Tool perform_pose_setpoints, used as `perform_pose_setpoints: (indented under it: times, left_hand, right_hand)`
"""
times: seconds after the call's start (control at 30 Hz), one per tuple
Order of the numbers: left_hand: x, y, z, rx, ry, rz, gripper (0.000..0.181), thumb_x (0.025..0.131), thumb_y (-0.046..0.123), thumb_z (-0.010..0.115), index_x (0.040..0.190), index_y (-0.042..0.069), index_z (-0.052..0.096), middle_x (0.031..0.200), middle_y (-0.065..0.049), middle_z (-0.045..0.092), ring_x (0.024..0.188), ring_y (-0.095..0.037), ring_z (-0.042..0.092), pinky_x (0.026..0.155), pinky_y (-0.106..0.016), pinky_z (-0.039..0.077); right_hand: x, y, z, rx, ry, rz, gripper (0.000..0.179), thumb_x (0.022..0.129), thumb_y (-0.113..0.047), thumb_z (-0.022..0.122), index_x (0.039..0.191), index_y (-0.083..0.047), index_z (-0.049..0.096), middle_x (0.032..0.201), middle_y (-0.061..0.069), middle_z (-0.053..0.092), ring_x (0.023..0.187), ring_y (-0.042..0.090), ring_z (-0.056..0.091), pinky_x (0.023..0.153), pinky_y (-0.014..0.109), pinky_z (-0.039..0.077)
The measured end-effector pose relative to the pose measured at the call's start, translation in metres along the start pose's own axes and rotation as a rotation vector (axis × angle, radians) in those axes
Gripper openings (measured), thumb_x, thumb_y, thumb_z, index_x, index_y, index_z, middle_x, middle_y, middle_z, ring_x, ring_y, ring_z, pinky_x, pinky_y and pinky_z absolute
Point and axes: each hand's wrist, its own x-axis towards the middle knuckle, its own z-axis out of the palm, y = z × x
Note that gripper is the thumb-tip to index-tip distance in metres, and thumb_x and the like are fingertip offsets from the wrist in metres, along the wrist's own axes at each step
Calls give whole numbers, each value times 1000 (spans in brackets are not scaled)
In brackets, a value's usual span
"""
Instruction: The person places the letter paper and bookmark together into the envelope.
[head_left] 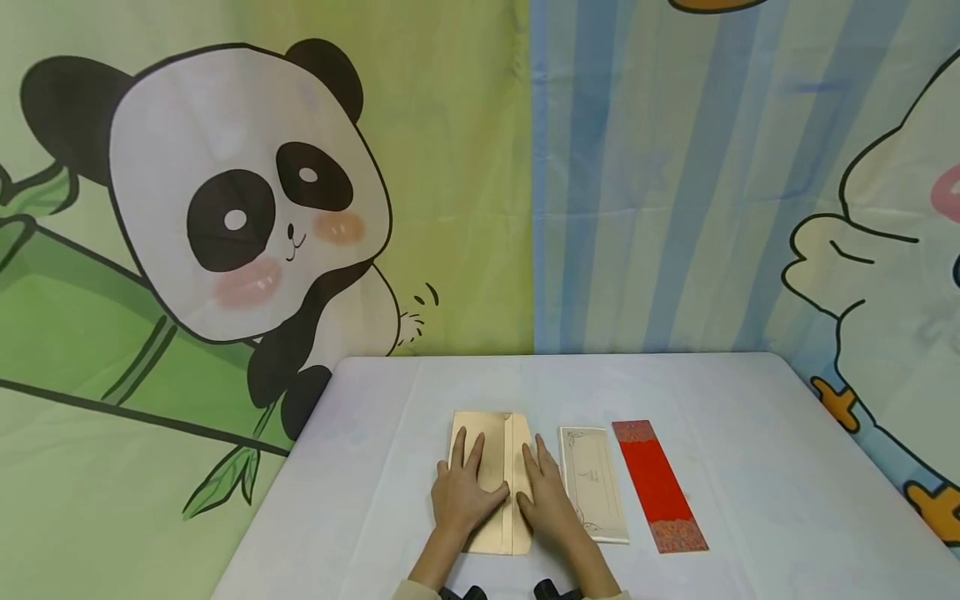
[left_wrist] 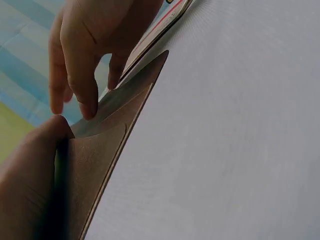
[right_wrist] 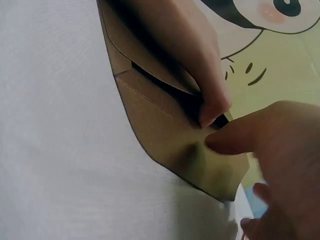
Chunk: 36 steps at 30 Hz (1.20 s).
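A tan envelope (head_left: pixel 491 467) lies lengthwise on the white table (head_left: pixel 750 433), with its long flap (head_left: pixel 519 475) on the right side. My left hand (head_left: pixel 461 492) rests flat on the envelope body, fingers straight. My right hand (head_left: pixel 551 500) lies flat beside it, fingers along the flap edge. In the right wrist view the flap (right_wrist: pixel 150 65) stands slightly raised over a dark gap, and the two thumbs meet at its edge (right_wrist: pixel 215 115). The left wrist view shows the right hand's fingertips (left_wrist: pixel 87 107) touching the envelope (left_wrist: pixel 100 160).
A cream card (head_left: pixel 595 483) with a decorated border lies just right of my right hand, and a long red card (head_left: pixel 658 486) lies right of that. A cartoon panda backdrop (head_left: pixel 240 208) hangs behind the table. The table's left edge runs close to my left arm.
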Motion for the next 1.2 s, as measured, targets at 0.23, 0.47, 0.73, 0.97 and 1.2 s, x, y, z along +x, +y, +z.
perform_pose_setpoints:
  times: [0.23,0.47,0.73,0.97,1.2]
  left_hand:
    - [0,-1,0,2,-1,2,87,57,59,64,136,27,49,147,-5,31,66,-20,39,45,-25,28]
    - [0,-1,0,4,-8,11,87,55,59,65,134,24,51,146,-7,33,66,-20,39,43,-23,27]
    - [0,-1,-2,-20,-18,-9,86,54,54,64,134,24,51,146,-7,33,70,-21,41,43,-24,27]
    - [2,0,-8,-14,-34,-14,85,57,56,63,135,25,50,147,-5,32,70,-21,41,45,-24,29]
    - [1,1,-7,-19,-52,-23,84,58,56,63,136,27,48,147,-4,31,71,-21,41,46,-24,29]
  right_hand:
    - [-7,-1,4,-205,-100,-45,56,90,-17,55,134,14,36,142,29,29,132,43,22,103,57,16]
    - [-3,3,-9,26,-24,25,65,87,-12,59,139,11,28,144,28,25,133,42,18,105,54,17]
    - [-10,29,-53,20,340,43,58,75,5,65,129,8,46,130,28,46,121,44,40,96,57,31]
    - [-17,50,-65,-10,327,154,59,73,3,67,128,9,47,127,29,48,117,45,42,96,56,31]
    - [-21,55,-60,-64,171,279,82,73,-16,75,137,11,33,137,35,31,126,48,27,100,58,23]
